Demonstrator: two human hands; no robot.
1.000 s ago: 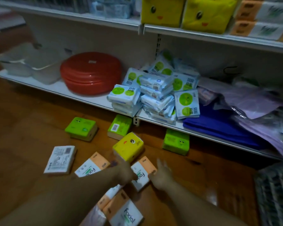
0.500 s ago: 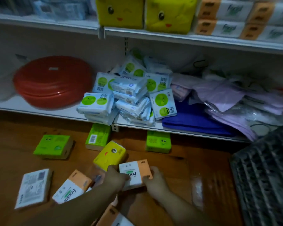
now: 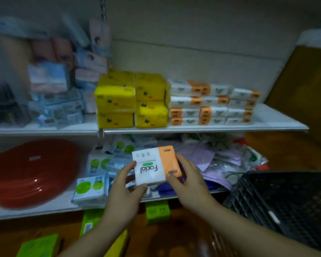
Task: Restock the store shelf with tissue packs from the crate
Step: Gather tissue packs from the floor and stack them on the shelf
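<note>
Pack position: the tissue pack [image 3: 152,166] is being held in the air in front of the lower shelf [image 3: 44,210], just left of the crate [image 3: 285,204].
Grip: the pack is being pinched at both ends. The white end is being gripped by the left hand [image 3: 124,186] and the orange end by the right hand [image 3: 187,179], with thumbs and fingers curled round the edges.
Handling: the pack is being judged light, soft and squashy, with a slick film wrap. The opposite ends are being judged the best hold.
Crate: its inside is being hidden by darkness, so the contents cannot be told.
Upper shelf [image 3: 202,129]: it is being filled by yellow packs [image 3: 130,101] and matching orange-and-white stacks [image 3: 211,104]. Bare board is being left at the right end.
Lower shelf: it is being taken up by red basins [image 3: 32,173] and green-dotted packs [image 3: 90,188].
</note>
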